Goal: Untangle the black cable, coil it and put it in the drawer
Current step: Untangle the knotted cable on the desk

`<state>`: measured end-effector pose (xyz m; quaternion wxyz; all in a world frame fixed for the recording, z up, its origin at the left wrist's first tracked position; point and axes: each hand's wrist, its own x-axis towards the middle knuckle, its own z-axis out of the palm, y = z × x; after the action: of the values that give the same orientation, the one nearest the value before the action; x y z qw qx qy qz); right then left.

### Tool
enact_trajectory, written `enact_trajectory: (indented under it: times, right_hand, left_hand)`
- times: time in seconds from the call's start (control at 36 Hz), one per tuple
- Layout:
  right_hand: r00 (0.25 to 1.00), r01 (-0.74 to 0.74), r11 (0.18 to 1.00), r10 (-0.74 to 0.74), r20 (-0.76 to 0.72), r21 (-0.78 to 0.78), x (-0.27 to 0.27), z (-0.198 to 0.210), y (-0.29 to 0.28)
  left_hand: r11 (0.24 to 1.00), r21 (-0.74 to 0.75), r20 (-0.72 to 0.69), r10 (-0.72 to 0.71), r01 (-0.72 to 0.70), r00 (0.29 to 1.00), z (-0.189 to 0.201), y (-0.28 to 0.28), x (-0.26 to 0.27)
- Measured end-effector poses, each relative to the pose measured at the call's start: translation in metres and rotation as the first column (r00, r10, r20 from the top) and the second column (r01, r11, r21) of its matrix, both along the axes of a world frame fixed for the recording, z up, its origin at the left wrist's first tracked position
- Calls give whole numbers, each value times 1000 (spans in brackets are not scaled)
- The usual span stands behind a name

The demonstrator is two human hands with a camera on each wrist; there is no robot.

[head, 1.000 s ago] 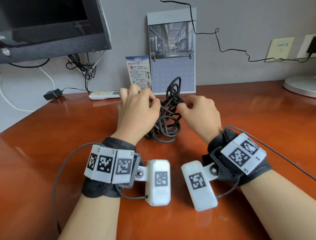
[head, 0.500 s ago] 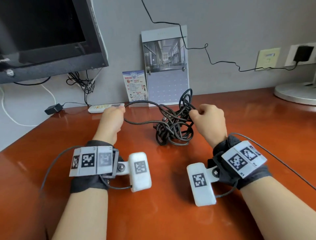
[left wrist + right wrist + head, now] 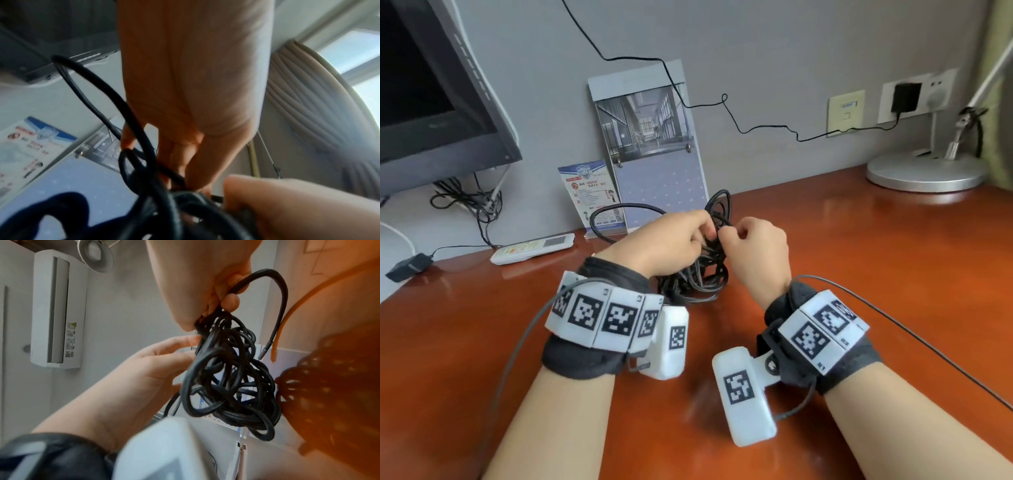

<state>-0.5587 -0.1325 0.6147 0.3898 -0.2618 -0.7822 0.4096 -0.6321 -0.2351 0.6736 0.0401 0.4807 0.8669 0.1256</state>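
Closing back in on the knot, the left hand (image 3: pixel 667 246) has returned from the left of the frame, where half a second ago it was drawing a strand out sideways, and now meets the right hand (image 3: pixel 755 250) at the top of the tangled black rubber-sheathed cable (image 3: pixel 702 277). That pulled strand now lies as a free loop arching behind the left hand toward the upper centre of the head view. The right hand is closed on the bundle, thumb and fingers (image 3: pixel 230 302) pinching several strands and one end with its metal plug hanging loose. The left hand's fingers are curled among the strands, pinching one beside the right thumb. The bulk of the cable hangs below both hands, its lower coils resting on the glossy reddish-brown wooden counter (image 3: pixel 859 274) in mid-frame. By my reading, one length has been freed and the hands are regripping for the next pull; the untangling is early, coiling has not begun, and no drawer is in view.
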Motion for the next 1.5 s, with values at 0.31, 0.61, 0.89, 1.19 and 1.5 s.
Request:
enact_trajectory:
  times: [0.31,0.61,0.89,1.19,1.5]
  right_hand:
    - [999,38,996,-38,-2,79,3,-3,11]
    - [993,105,989,-111,-48,-104,4,-19,37]
    - [983,180,983,-181,26,47,6,-12,29]
    - [988,154,987,-154,-10,46,2,-8,18]
    - [992,115,988,-109,-55,101,-1,-5,8]
  left_hand:
    - [969,244,-316,110,-31,942,10,-13,5]
    - [726,649,-232,471,-225,851,46,-79,-21]
    - [513,720,43,639,-468,768,23,-101,-59]
    - [735,519,-107,563,-437,820,19,-66,-38]
    - [976,215,-430,106,-12,897,15,-14,19]
